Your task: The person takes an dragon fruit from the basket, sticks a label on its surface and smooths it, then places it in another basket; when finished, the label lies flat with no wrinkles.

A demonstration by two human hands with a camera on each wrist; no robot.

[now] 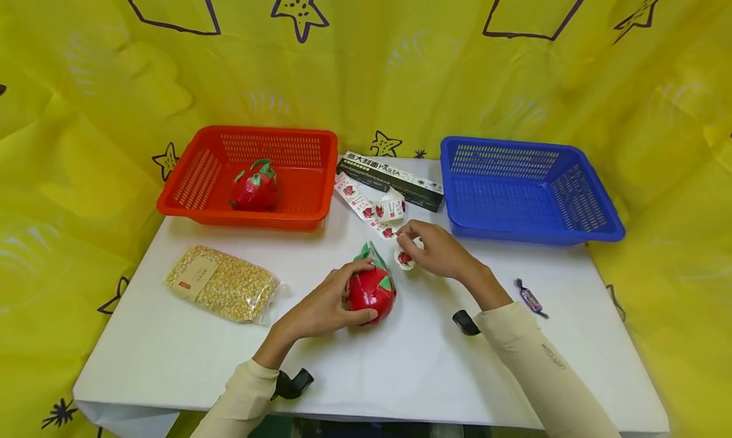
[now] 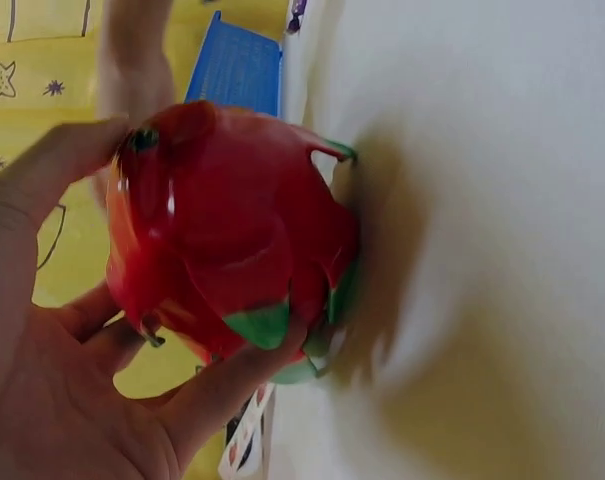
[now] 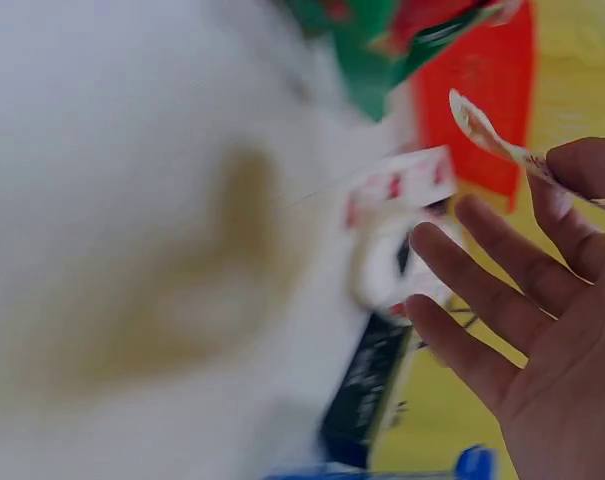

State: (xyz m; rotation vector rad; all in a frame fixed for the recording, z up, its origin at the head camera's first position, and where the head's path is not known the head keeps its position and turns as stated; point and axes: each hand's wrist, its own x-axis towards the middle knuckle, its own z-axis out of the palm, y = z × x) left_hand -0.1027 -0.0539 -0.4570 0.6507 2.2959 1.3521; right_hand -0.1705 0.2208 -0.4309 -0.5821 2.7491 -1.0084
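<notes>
My left hand (image 1: 326, 303) grips a red toy dragon fruit (image 1: 379, 293) with green leaf tips, thumb on the near side and fingers over the far side. In the left wrist view the fruit (image 2: 232, 220) fills the palm side, close over the white tabletop. To its right, my right hand (image 1: 439, 250) pinches a round white sticker (image 1: 405, 260) with a dragon fruit picture. The right wrist view has this sticker (image 3: 492, 138) edge-on and slightly curled between thumb and forefinger, the other fingers spread. Behind lies a curling strip of similar stickers (image 1: 359, 204).
A red basket (image 1: 257, 222) at back left contains another toy dragon fruit (image 1: 255, 189). At back right stands a blue basket (image 1: 532, 234). Between them lies a dark pasta box (image 1: 420, 189). A bag of yellow kernels (image 1: 229, 285) is at left, a purple wrapped candy (image 1: 530, 298) at right.
</notes>
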